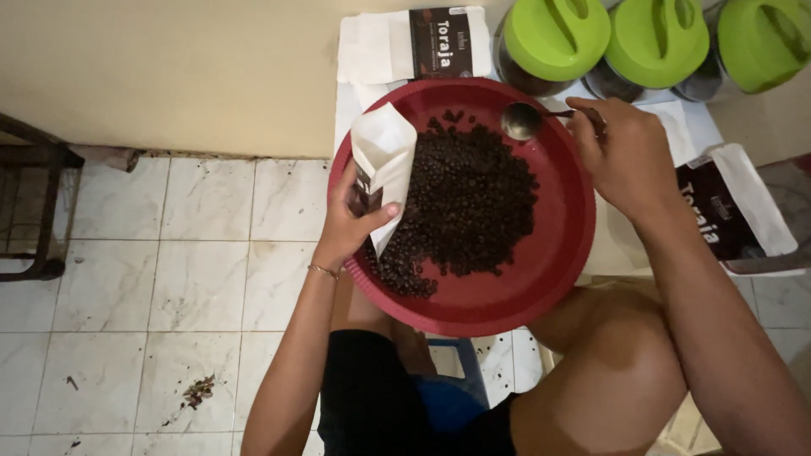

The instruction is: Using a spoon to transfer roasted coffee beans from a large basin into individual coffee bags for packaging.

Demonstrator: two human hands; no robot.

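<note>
A round red tray (553, 253) rests over my knees and holds a heap of dark coffee beans (469, 203). My left hand (351, 221) grips a white paper pouch (384, 160) with a dark label, holding it upright at the tray's left side with its open mouth beside the beans. My right hand (625, 152) holds a metal spoon (522, 120) by the handle. The spoon's bowl hovers over the far edge of the bean heap and looks empty.
Two more white pouches with dark labels lie nearby, one behind the tray (414, 44) and one at the right (735, 211). Three jars with green lids (655, 42) stand at the back. White floor tiles (203, 279) with some debris spread left; a dark frame (34, 203) stands far left.
</note>
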